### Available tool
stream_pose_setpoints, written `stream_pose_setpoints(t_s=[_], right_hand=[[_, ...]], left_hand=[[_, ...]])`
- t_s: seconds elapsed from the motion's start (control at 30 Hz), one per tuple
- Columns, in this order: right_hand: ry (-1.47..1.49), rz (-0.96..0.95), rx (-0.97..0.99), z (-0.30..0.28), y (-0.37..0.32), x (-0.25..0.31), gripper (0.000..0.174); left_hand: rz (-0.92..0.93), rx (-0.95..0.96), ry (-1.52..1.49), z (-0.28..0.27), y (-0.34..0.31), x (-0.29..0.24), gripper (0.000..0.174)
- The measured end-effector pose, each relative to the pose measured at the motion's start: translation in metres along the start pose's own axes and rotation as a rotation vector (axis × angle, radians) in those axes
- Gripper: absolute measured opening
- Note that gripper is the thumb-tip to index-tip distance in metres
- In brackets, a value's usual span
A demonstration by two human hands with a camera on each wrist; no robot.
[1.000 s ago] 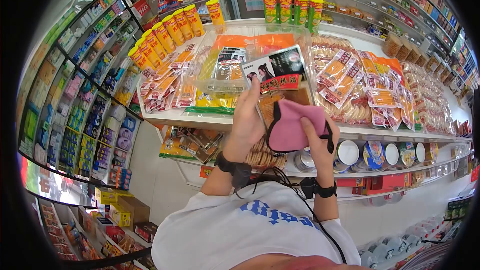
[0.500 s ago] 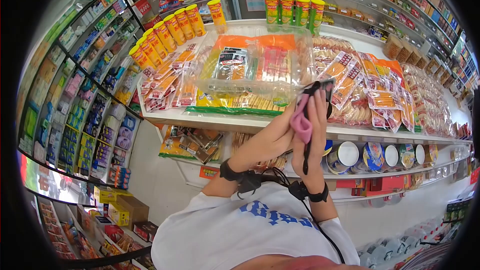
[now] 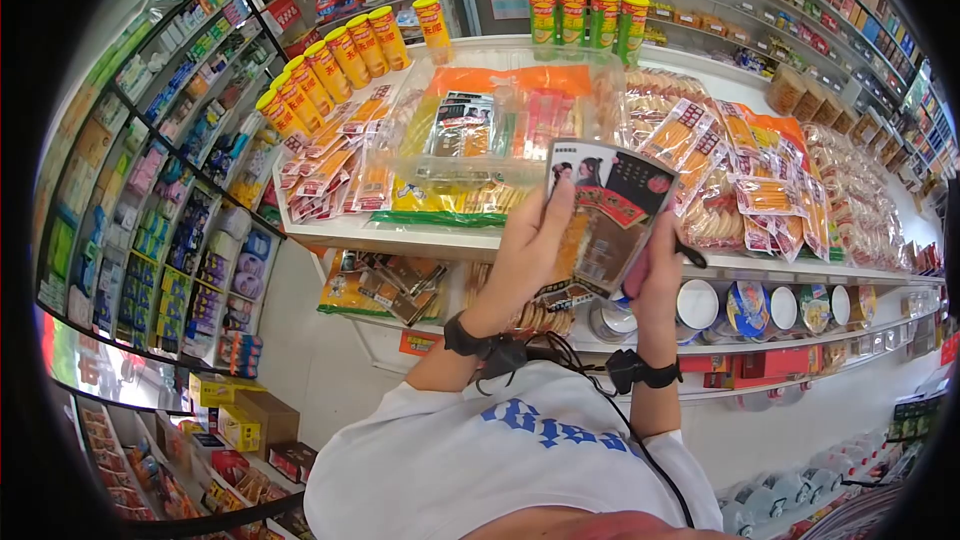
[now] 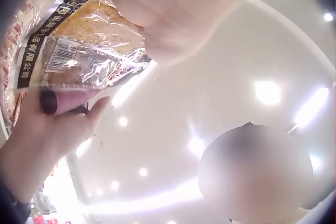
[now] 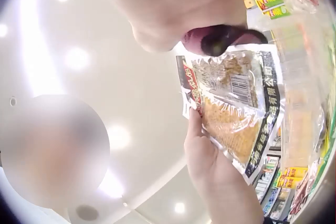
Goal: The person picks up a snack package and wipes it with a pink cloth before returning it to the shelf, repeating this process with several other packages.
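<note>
My left hand [image 3: 538, 240] holds a flat, see-through snack packet [image 3: 612, 225] by its left side, thumb laid over the printed front. The packet has a black and red label with drawn figures, and brown and orange-tan food inside. In the right wrist view its barcode side [image 5: 231, 103] faces the camera. My right hand [image 3: 656, 275] is at the packet's right edge and grips a bunched pink cloth with black trim [image 5: 195, 40]. Most of that cloth is hidden by the hand and packet in the head view; a black loop [image 3: 692, 256] sticks out on the right.
A clear plastic bin [image 3: 478, 172] with packets stands on the white display counter [image 3: 330, 231]. Bagged snacks [image 3: 690, 165] lie to its right, more packets [image 3: 340, 155] to its left. Yellow-lidded canisters [image 3: 372, 48] line the back. Tubs [image 3: 697, 306] sit on the shelf below.
The packet was tilted over the bin, then turned edge-on between both hands with the cloth against it. Now it is held face-up farther right, the cloth bunched in the right hand.
</note>
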State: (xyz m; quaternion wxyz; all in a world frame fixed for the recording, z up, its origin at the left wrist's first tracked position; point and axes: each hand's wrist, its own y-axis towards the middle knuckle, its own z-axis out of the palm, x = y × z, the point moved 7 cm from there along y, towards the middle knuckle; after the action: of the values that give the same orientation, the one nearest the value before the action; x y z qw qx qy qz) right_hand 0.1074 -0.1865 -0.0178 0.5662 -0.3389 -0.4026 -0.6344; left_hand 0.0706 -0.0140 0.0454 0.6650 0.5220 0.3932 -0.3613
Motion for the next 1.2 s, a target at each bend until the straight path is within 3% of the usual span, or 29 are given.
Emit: stream_pose_setpoints(t_s=[0.07,0.1,0.2,0.23,0.3,0.4,0.47,0.5,0.57,0.63,0.67,0.73,0.83,0.87,0.9,0.97,1.03,1.1,1.2], right_hand=[[-0.214,-0.337,0.247,0.046,-0.016,0.03,0.037],[-0.246,-0.331,0.313,0.057,-0.017,0.042,0.043],[-0.301,-0.162,0.282,0.045,-0.02,0.021,0.044],[-0.392,-0.234,0.306,0.046,-0.023,0.023,0.042],[-0.482,-0.29,0.237,0.044,-0.022,0.017,0.04],[-0.496,-0.314,0.039,0.031,-0.024,0.019,0.035],[-0.338,-0.328,-0.15,0.02,-0.02,0.019,0.031],[-0.388,-0.252,-0.084,0.017,-0.014,0.021,0.035],[-0.426,-0.291,0.01,0.026,-0.017,0.03,0.036],[-0.532,-0.557,0.223,0.048,-0.025,0.043,0.041],[-0.57,-0.548,0.339,0.057,-0.029,0.041,0.046],[-0.818,-0.781,0.397,0.079,-0.043,0.055,0.051],[-1.03,-0.835,0.244,0.071,-0.039,0.055,0.049],[-0.892,-0.743,0.19,0.062,-0.034,0.053,0.047],[-0.754,-0.652,0.139,0.052,-0.027,0.047,0.046],[-0.494,-0.464,0.015,0.028,-0.016,0.03,0.042],[-0.356,-0.106,0.093,0.013,-0.014,0.012,0.048],[-0.266,-0.017,0.168,0.016,-0.02,0.006,0.045],[-0.417,-0.181,0.178,0.03,-0.026,0.02,0.027]], left_hand=[[-0.074,-0.029,-0.189,-0.004,0.006,0.018,0.036],[-0.146,0.024,-0.227,-0.002,0.006,0.009,0.036],[-0.068,-0.093,-0.096,-0.012,0.007,0.012,0.037],[-0.077,-0.107,-0.086,-0.014,0.007,0.013,0.035],[-0.097,-0.134,-0.066,-0.019,0.006,0.014,0.031],[0.095,-0.128,-0.024,-0.016,0.013,0.005,0.03],[0.175,-0.129,0.075,-0.017,0.008,-0.003,0.039],[0.216,-0.125,0.123,-0.016,0.006,-0.008,0.046],[0.197,0.048,0.127,0.002,0.003,-0.01,0.058],[0.095,0.234,-0.035,0.021,-0.007,0.003,0.073],[0.047,0.237,-0.063,0.023,-0.01,0.006,0.073],[-0.044,0.247,-0.118,0.027,-0.012,0.009,0.073],[-0.142,0.201,-0.125,0.022,-0.011,0.017,0.057],[-0.172,0.187,-0.127,0.02,-0.011,0.02,0.053],[0.09,0.041,0.078,0.022,-0.006,-0.008,0.038],[-0.017,0.022,0.075,0.01,-0.01,-0.002,0.032],[-0.083,-0.057,0.007,0.003,-0.011,-0.003,0.029],[-0.116,-0.076,0.02,-0.004,-0.008,0.0,0.03],[-0.126,-0.011,0.026,-0.005,-0.003,0.003,0.027]])
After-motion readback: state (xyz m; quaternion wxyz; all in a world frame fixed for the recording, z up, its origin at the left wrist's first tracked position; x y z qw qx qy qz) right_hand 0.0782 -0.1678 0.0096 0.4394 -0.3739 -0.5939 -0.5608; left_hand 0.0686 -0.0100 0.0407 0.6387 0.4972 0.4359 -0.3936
